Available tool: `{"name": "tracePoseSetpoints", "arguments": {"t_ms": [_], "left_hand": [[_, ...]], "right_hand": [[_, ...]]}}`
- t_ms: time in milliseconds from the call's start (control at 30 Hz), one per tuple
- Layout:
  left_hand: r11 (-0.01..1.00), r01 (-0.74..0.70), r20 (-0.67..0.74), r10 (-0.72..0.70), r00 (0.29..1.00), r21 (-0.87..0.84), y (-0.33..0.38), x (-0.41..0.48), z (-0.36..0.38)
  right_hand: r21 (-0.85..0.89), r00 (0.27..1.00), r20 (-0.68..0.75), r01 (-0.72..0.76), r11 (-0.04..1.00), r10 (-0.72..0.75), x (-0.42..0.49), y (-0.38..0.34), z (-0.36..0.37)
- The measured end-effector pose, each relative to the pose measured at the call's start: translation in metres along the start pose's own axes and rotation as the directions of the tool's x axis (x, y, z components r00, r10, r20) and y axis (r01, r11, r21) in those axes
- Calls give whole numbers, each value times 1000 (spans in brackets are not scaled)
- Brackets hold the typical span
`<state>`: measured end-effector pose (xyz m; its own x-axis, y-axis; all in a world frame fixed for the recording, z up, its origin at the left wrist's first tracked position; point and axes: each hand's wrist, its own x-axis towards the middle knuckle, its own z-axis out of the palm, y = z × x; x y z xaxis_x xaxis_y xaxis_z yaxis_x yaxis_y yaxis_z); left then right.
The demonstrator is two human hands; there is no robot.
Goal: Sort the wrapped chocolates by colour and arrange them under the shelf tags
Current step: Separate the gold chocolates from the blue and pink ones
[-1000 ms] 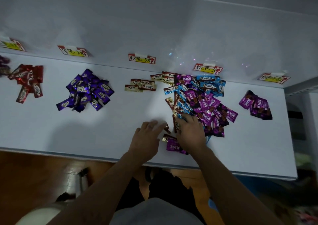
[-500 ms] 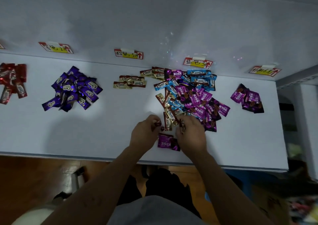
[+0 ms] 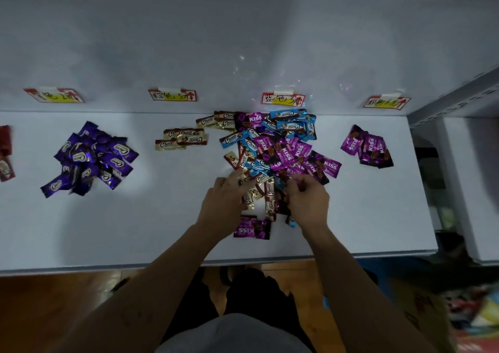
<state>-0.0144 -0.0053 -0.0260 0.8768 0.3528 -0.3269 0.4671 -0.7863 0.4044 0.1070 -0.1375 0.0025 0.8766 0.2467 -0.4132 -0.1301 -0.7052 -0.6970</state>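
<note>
The left hand [image 3: 224,204] lay with fingers stretched forward, their tips touching the gold wrappers [image 3: 267,193] at the near edge of the mixed pile [image 3: 278,147]. The right hand [image 3: 309,204] curled its fingers into that same edge; I couldn't tell whether it pinched anything. A pink wrapper [image 3: 251,228] lay between the wrists. The purple heap [image 3: 91,158] sat well left of the left hand.

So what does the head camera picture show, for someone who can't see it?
The left hand and right hand reach into a mixed heap of blue, pink and gold chocolates on a white shelf. Under paper tags lie a purple pile at left, a gold pile beside it, a pink pile at right.
</note>
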Motion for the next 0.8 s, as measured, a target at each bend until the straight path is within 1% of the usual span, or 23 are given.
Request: {"name": "tracePoseSetpoints", "arguments": {"t_ms": [33,67,100,133,167,200,233,267,333,400,433,500,600,700,800], "left_hand": [[991,-63,37,59,998,119,-1,3,2],[975,-109,63,98,993,193,-2,6,4],[964,-130,64,119,991,230,-4,8,5],[962,-136,44,129,991,236,-7,10,5],[962,-132,26,129,991,241,-9,11,5],[962,-117,-1,121,993,247,-11,10,4],[961,-103,-39,117,992,257,-14,10,4],[960,-92,-64,113,992,264,-16,8,3],[961,-97,-62,116,991,260,-20,4,3],[959,-113,-45,129,991,261,-23,1,4],[956,-122,-44,138,989,268,-24,1,3],[945,-142,-40,161,986,295,-27,0,0],[932,-180,-26,198,980,315,-30,-5,-4],[928,-205,30,206,978,311,-30,-5,-3],[920,-269,71,259,963,285,-25,-2,-1]], "right_hand": [[18,999,5,-40,999,40,3,1,-2],[32,997,24,-76,997,75,5,1,-4],[30,996,41,-86,996,84,3,0,-4],[-4,998,35,-49,999,50,0,0,-4],[-67,1000,13,27,997,-26,-5,0,-3],[-140,992,9,125,982,-125,-11,0,-1],[-211,975,46,223,952,-218,-17,-1,3],[-272,947,115,320,908,-299,-22,-1,9],[-418,884,283,462,782,-371,-24,2,23],[-558,850,402,522,645,-340,-17,4,34],[-597,845,423,532,600,-329,-14,3,36],[-611,822,434,570,550,-370,-8,2,37],[-582,777,466,630,515,-424,-4,7,34],[-555,795,398,606,569,-458,-2,12,30],[-571,782,386,619,539,-489,1,14,34]]}}
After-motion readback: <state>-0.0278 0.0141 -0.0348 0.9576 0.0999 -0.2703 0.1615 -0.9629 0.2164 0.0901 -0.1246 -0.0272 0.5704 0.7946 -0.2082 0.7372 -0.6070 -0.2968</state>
